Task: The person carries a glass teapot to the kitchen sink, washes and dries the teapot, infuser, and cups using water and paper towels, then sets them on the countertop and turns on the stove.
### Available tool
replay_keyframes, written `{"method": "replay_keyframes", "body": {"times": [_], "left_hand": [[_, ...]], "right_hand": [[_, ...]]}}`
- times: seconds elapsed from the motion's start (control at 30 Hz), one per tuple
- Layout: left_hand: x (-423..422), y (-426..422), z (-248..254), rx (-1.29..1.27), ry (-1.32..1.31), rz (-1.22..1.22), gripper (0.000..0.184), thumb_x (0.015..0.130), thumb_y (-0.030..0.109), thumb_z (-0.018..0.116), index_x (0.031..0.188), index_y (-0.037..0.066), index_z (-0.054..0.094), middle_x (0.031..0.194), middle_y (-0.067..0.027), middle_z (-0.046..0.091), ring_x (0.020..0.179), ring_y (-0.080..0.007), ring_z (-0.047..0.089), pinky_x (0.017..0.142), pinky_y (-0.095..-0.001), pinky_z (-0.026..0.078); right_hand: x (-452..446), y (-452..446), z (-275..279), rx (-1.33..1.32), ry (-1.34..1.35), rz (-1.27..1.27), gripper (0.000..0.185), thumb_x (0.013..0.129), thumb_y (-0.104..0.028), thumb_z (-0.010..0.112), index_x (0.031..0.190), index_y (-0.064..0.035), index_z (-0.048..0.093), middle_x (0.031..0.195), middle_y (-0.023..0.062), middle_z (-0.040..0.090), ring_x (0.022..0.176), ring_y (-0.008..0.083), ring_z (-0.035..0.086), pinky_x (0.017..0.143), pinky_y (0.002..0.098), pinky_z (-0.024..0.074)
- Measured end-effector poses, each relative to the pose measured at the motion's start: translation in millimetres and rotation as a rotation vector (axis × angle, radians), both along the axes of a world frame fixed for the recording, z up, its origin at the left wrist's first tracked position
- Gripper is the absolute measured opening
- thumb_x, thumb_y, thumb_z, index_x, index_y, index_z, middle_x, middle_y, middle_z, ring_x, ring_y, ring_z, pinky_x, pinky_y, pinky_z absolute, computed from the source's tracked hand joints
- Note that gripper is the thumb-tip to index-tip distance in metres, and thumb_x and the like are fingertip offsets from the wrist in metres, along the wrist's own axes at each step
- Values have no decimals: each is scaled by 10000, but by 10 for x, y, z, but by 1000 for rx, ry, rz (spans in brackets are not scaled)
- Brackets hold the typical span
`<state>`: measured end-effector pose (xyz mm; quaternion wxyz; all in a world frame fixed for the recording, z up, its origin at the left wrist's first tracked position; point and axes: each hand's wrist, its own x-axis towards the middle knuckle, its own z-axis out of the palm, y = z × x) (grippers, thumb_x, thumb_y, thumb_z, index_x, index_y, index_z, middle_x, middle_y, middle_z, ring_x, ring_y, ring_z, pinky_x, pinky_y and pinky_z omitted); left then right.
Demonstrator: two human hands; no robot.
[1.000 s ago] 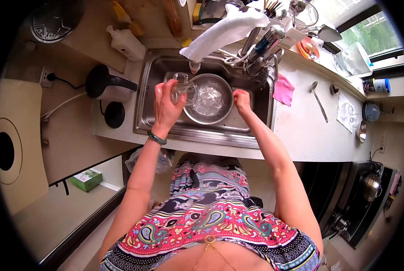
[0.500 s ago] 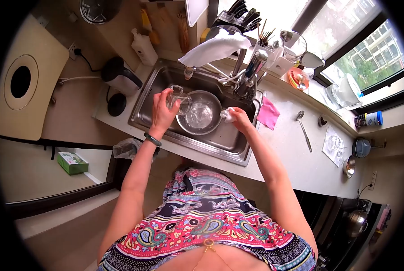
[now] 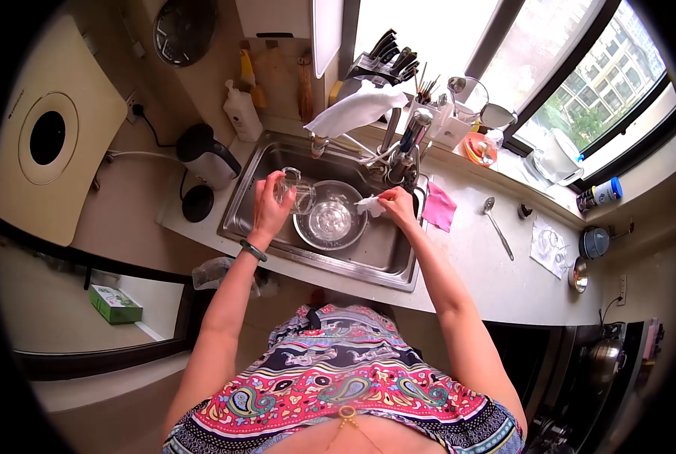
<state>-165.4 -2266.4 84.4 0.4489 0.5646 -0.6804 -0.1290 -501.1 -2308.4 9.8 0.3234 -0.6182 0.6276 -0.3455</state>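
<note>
My left hand (image 3: 270, 206) is wrapped round a clear glass mug (image 3: 302, 195), tilted over the left side of a metal bowl (image 3: 330, 240) in the sink (image 3: 387, 265). Water and a clear, ridged shape show inside the bowl; what the shape is cannot be made out. To the right of the bowl, my right hand (image 3: 397, 204) pinches a crumpled white cloth or tissue (image 3: 370, 205) at the bowl's rim. A white cloth (image 3: 361, 108) drapes over the faucet behind the bowl.
A pink cloth (image 3: 438, 206) and a slotted spoon (image 3: 498, 228) lie on the counter to the right. An electric kettle (image 3: 206, 157) stands left of the sink, a white bottle (image 3: 242, 112) behind it. Behind the sink are a knife block (image 3: 383, 68) and an orange bowl (image 3: 479, 149).
My right hand, a closed fist at first, has opened out into a pinch with the white cloth or tissue showing. The camera view has shifted. The mug is still in my left hand.
</note>
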Motion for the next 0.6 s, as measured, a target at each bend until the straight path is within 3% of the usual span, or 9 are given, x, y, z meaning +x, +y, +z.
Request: {"method": "replay_keyframes", "body": {"times": [0.1, 0.17, 0.27, 0.33, 0.37, 0.43, 0.47, 0.6], "left_hand": [[178, -188, -384, -121, -110, 3, 413, 821, 258, 669, 1173, 104, 518, 1073, -95, 557, 974, -271, 500, 861, -364, 433], [251, -144, -382, -109, -105, -16, 403, 823, 259, 666, 1167, 109, 521, 1065, -87, 564, 970, -265, 506, 859, -363, 433], [319, -157, -291, -69, 117, -107, 389, 832, 280, 656, 1159, 114, 527, 1051, -75, 583, 958, -259, 522, 860, -362, 436], [369, -160, -287, -83, 82, -99, 391, 834, 285, 654, 1162, 115, 527, 1053, -77, 582, 956, -259, 522, 858, -362, 438], [392, -167, -273, -100, 43, -85, 393, 836, 290, 651, 1165, 115, 527, 1054, -80, 581, 955, -260, 523, 856, -362, 441], [441, -196, -296, -90, 60, -96, 394, 836, 289, 651, 1168, 116, 527, 1054, -82, 581, 954, -260, 524, 852, -362, 443], [459, -214, -316, -82, 75, -99, 395, 837, 288, 651, 1171, 117, 527, 1053, -85, 581, 954, -261, 524, 849, -361, 445], [462, -97, -29, 56, 100, -65, 399, 837, 293, 653, 1176, 122, 528, 1056, -88, 579, 960, -261, 526, 853, -359, 448]], "right_hand": [[52, -74, 147, -8, -85, -68, 220, 702, -212, 711, 873, -78, 748, 818, 118, 684, 783, 233, 665, 727, 322, 515], [37, -132, 110, -270, 212, -48, 207, 702, -209, 735, 853, -67, 746, 782, 94, 698, 724, 200, 676, 681, 307, 521], [182, -127, 598, -107, -58, -73, 237, 704, -240, 758, 827, -41, 722, 763, 74, 688, 703, 174, 656, 669, 294, 511], [171, -248, 690, -63, -118, -10, 260, 721, -263, 763, 785, -23, 684, 726, 52, 666, 681, 144, 630, 655, 274, 498], [104, -395, 546, -154, -50, 37, 261, 745, -271, 751, 786, -29, 665, 709, 48, 660, 669, 140, 626, 644, 271, 492], [224, -301, 906, -93, -1, 12, 279, 765, -288, 740, 806, -31, 642, 697, 50, 650, 654, 149, 621, 636, 281, 487], [185, -417, 831, -64, 132, 11, 295, 778, -300, 735, 813, -29, 624, 689, 56, 643, 659, 149, 625, 629, 287, 488], [285, -392, 917, -15, 142, -24, 273, 799, -285, 723, 851, -24, 663, 685, 83, 644, 596, 140, 623, 594, 291, 506]]}}
